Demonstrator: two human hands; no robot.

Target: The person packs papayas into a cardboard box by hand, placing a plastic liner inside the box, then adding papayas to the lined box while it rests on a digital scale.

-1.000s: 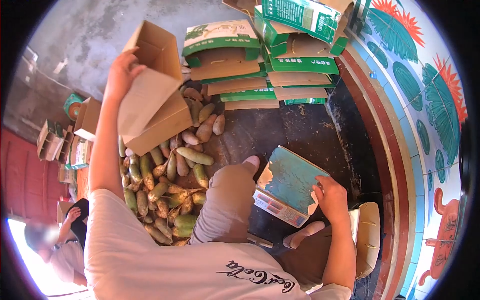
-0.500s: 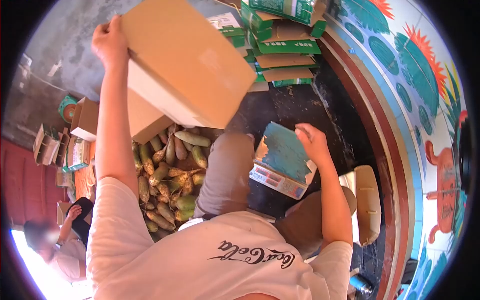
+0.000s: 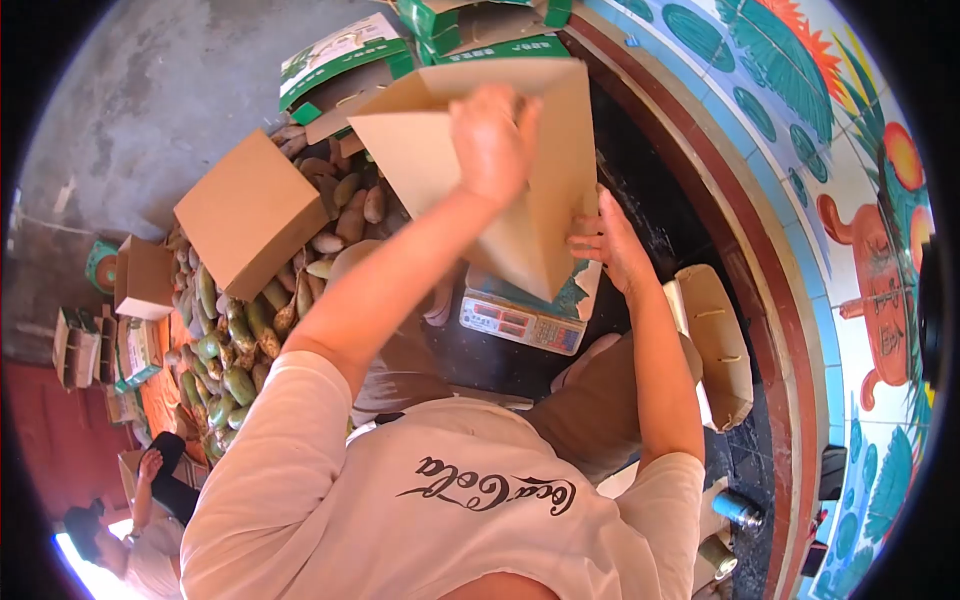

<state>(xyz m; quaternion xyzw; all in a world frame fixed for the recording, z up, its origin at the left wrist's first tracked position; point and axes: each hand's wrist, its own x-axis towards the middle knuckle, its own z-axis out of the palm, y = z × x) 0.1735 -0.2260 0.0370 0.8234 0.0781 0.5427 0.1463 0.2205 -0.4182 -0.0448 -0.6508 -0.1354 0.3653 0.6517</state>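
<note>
A brown cardboard box (image 3: pixel 410 150) is tilted over the scale (image 3: pixel 522 325), hiding most of the scale's blue-green top. My left hand (image 3: pixel 492 145) is at the box's upper part, its fingers curled on the cardboard and slightly blurred. Against the box's right side rests my right hand (image 3: pixel 612 240), fingers apart. Another brown box (image 3: pixel 250 212) sits on the heap of long radish-like vegetables (image 3: pixel 240 335), left of the box at my hands.
Green-and-white cartons (image 3: pixel 345 62) lie at the top. An open carton (image 3: pixel 715 345) stands right of my knee, with a blue can (image 3: pixel 738 508) below it. Another person (image 3: pixel 145 530) is at lower left. A painted tiled wall (image 3: pixel 790 200) curves along the right.
The raised box has come down and right over the scale, with my left hand on it. My right hand has moved from the scale top to the box's side. The view has shifted.
</note>
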